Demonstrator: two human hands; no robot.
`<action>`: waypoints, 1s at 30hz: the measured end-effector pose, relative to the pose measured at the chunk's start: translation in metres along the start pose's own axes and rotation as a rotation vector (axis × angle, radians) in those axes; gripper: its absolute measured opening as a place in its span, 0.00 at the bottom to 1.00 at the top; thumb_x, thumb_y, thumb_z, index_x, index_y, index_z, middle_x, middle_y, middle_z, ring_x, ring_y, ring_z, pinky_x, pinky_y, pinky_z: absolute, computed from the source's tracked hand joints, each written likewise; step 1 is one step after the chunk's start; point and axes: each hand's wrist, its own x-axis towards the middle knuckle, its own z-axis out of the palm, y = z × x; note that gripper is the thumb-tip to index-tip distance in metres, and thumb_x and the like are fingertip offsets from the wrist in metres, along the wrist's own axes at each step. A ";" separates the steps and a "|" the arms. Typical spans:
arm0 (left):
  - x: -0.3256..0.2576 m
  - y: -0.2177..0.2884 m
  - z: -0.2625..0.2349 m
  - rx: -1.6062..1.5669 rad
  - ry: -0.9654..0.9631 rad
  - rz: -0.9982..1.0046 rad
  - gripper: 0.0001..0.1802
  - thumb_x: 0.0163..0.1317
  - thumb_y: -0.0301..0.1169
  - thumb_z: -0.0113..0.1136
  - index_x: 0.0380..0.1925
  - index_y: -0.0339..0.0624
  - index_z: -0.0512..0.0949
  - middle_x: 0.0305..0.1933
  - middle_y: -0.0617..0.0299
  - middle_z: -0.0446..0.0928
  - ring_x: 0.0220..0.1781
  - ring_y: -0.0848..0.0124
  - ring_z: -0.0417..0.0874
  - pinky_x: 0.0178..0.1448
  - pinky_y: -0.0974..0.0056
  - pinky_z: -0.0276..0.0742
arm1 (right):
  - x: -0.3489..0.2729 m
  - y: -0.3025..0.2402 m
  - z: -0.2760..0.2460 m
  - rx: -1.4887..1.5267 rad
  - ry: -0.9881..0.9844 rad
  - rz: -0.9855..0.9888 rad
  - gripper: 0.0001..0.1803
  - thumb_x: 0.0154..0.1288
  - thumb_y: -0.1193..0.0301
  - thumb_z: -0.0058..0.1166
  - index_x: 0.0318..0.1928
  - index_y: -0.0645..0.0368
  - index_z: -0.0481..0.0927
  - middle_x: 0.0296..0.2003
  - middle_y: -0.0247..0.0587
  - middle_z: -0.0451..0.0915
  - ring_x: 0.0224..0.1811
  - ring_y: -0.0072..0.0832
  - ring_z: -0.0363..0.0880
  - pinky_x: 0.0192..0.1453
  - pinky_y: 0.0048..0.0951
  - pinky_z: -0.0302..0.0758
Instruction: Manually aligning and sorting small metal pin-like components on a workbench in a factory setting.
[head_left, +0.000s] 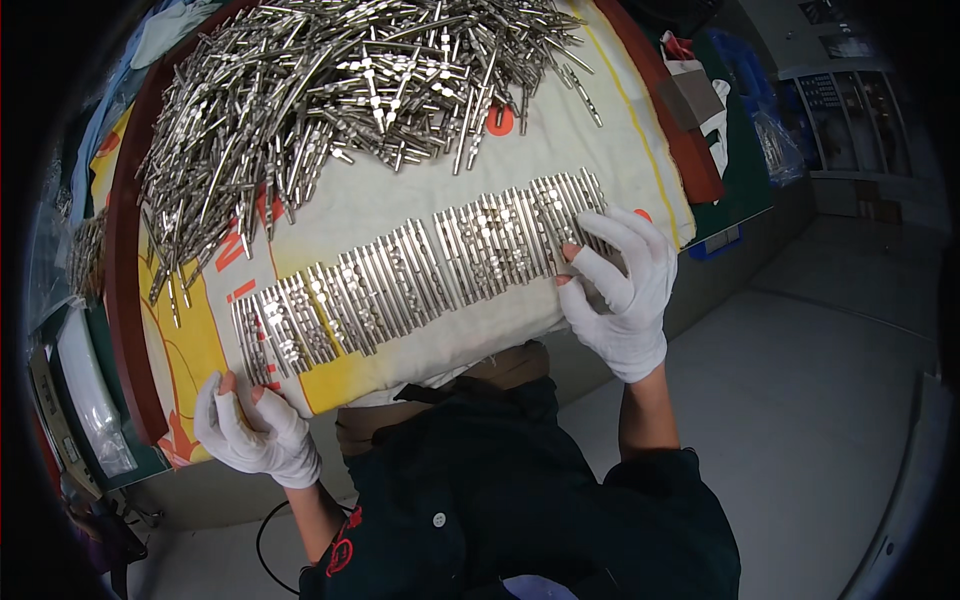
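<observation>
A long row of metal pins (pixel 420 275) lay side by side across the middle of a cream cloth sheet (pixel 400 205), running from near the left hand (pixel 255 425) up to the right hand (pixel 620 290). Each pin was a slim, bright steel rod with a stepped or notched section partway along, and the row broke into several tight bundles with narrow gaps between them. Behind it – toward the far edge of the sheet – a loose heap of the same pins (pixel 330 90) sprawled in all directions.

Both hands wore white gloves with cut-off fingertips. The left hand rested at the row's near-left end, fingers curled loosely, bare tips touching the end pins; it grasped nothing. The right hand lay open and flat at the other end, its fingers pressed against the last bundle.

The sheet bore red and orange printed shapes and a yellow patch at its left side, with a thin yellow line down the right. A dark red board edge (pixel 125 300) framed it. To the right lay a brown flat packet (pixel 695 95) and blue plastic bags (pixel 755 85) – and below them a small blue label (pixel 715 243) hung at the bench edge.
</observation>
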 end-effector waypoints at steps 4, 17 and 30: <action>0.002 -0.001 -0.001 0.021 -0.002 0.002 0.17 0.63 0.29 0.59 0.52 0.39 0.76 0.50 0.48 0.75 0.49 0.56 0.77 0.52 0.57 0.73 | 0.006 -0.002 -0.002 -0.022 -0.085 -0.036 0.21 0.43 0.75 0.65 0.42 0.49 0.79 0.51 0.35 0.76 0.54 0.40 0.73 0.52 0.43 0.67; -0.001 0.000 0.001 -0.003 0.001 0.002 0.17 0.64 0.29 0.59 0.53 0.40 0.76 0.50 0.48 0.74 0.49 0.56 0.77 0.52 0.58 0.73 | -0.001 0.002 0.003 0.086 -0.038 0.038 0.19 0.42 0.76 0.66 0.38 0.48 0.79 0.52 0.34 0.78 0.57 0.40 0.73 0.57 0.42 0.64; 0.000 0.002 0.000 0.006 -0.002 -0.020 0.17 0.62 0.29 0.59 0.52 0.41 0.77 0.50 0.49 0.74 0.49 0.57 0.77 0.51 0.59 0.73 | 0.000 0.008 0.002 0.199 0.004 0.069 0.21 0.48 0.78 0.61 0.47 0.54 0.80 0.53 0.41 0.77 0.59 0.44 0.72 0.61 0.43 0.66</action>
